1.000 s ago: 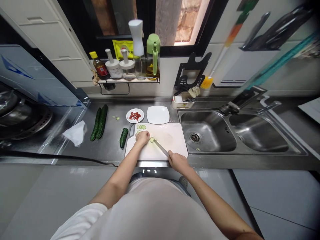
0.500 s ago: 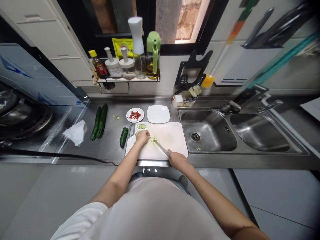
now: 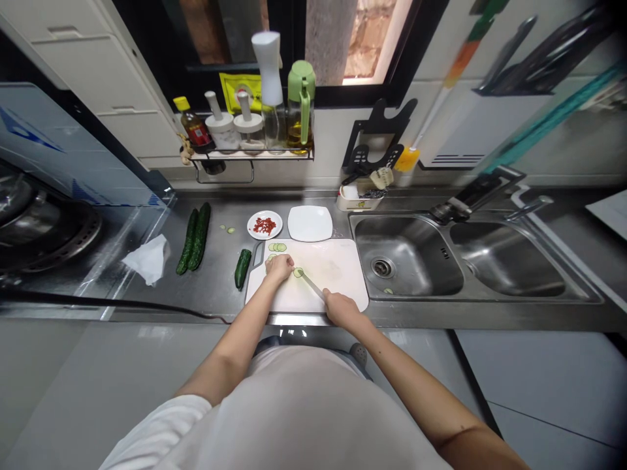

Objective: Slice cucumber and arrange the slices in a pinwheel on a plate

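My right hand is closed around the handle of a knife, whose blade points up and left over a white cutting board. The blade's tip lies over a round cucumber slice on the board. Just left of that slice, my left hand rests on the board with its fingers bent together, fingertips beside the slice's edge. Whatever those fingers may hold is hidden. Behind my left hand, several overlapping cucumber slices lie near the board's far left corner, and part of another slice shows beside the knuckles.
Left of the board lie a cut cucumber piece and two whole cucumbers. A plate of chopped red bits and a white square plate stand behind the board. To the right is a double sink; a bottle rack hangs above.
My right hand has shifted slightly left and away from me, carrying the knife so its tip reaches farther across the slice. My left hand stays almost still.
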Tool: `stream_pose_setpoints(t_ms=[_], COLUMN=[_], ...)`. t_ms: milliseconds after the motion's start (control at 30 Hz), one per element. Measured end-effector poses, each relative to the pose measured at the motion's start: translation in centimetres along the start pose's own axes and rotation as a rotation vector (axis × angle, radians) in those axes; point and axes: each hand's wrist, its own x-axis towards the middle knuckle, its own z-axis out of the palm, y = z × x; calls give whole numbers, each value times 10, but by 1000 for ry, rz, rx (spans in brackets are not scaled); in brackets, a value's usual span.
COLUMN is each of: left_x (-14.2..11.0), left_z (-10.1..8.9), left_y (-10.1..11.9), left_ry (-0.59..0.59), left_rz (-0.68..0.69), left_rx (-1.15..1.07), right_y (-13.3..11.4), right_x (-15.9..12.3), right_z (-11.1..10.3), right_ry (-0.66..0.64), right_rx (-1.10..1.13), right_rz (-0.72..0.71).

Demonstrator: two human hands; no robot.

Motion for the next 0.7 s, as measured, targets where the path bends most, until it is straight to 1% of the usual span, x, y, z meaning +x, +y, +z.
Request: stream_pose_setpoints(t_ms=[167,400,700], left_x=[1,2,2], left_z=[1,0,0], left_y=[-1,-1,0], left_ry=[4,0,-1], left_rz=[3,4,-2], left_rx=[6,12,26], right_y=[-1,0,5], right_x=[3,8,3], right_z=[-2,-3,-5], right_ry=[-2,44,19], right_rx=[4,-5,0], right_rz=[-10,-42,-46])
